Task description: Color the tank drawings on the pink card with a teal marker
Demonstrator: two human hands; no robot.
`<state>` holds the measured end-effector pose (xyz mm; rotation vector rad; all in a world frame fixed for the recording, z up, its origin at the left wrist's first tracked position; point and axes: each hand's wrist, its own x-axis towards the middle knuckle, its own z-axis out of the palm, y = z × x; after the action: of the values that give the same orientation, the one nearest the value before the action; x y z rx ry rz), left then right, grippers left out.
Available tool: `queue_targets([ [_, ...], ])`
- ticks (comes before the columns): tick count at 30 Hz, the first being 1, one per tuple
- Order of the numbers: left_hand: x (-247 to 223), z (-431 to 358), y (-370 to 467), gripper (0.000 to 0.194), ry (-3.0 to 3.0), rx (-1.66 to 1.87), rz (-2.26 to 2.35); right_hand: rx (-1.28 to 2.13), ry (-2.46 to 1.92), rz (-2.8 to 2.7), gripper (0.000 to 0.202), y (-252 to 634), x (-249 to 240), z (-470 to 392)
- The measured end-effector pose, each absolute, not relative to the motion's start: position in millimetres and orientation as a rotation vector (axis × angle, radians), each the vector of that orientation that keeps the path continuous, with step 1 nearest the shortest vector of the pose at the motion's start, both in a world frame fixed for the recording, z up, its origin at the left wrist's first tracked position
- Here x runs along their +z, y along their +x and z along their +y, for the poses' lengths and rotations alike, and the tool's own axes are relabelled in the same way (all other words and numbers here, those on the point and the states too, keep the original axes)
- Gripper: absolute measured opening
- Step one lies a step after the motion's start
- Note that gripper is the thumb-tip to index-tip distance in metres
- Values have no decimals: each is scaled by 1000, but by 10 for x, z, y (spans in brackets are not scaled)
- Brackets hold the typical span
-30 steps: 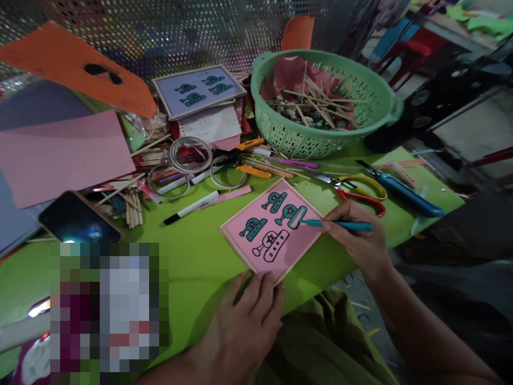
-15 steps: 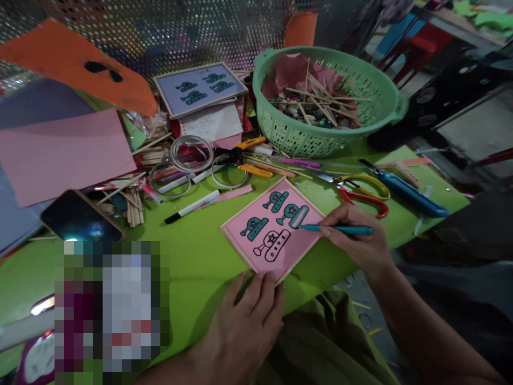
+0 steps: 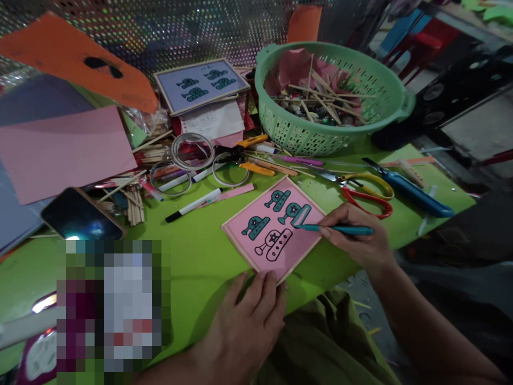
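Observation:
A pink card with a pale stick border lies tilted on the green table, bearing several outlined tank drawings. The upper ones are coloured teal; the lowest tank is only black outline, and the right one shows an uncoloured pink strip. My right hand pinches a teal marker, its tip on the right tank's lower part. My left hand rests flat with its fingertips on the card's near corner, fingers extended.
Behind the card are a green basket of sticks and stones, and a framed blue card. Scissors and a blue cutter lie to the right. Tape rolls, a capped marker and a phone lie left.
The view has shifted slightly, so things sit a little further right. Both hands keep nearly the same places, and the marker tip stays on the right tank.

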<state>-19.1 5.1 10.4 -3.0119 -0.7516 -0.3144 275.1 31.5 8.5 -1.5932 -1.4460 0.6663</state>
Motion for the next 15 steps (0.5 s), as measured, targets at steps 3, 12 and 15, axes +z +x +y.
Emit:
queue_targets([
  [3,107,55,-182,36,-3005,-324,-770,660,-1599,-1463,15,2751,85,318],
  [12,100,45,-174,37,-3004,-328,-755,602,-1578,-1489,14,2738,108,332],
  [15,100,48,-170,36,-2998,-345,-760,596,-1549,-1484,12,2736,108,338],
])
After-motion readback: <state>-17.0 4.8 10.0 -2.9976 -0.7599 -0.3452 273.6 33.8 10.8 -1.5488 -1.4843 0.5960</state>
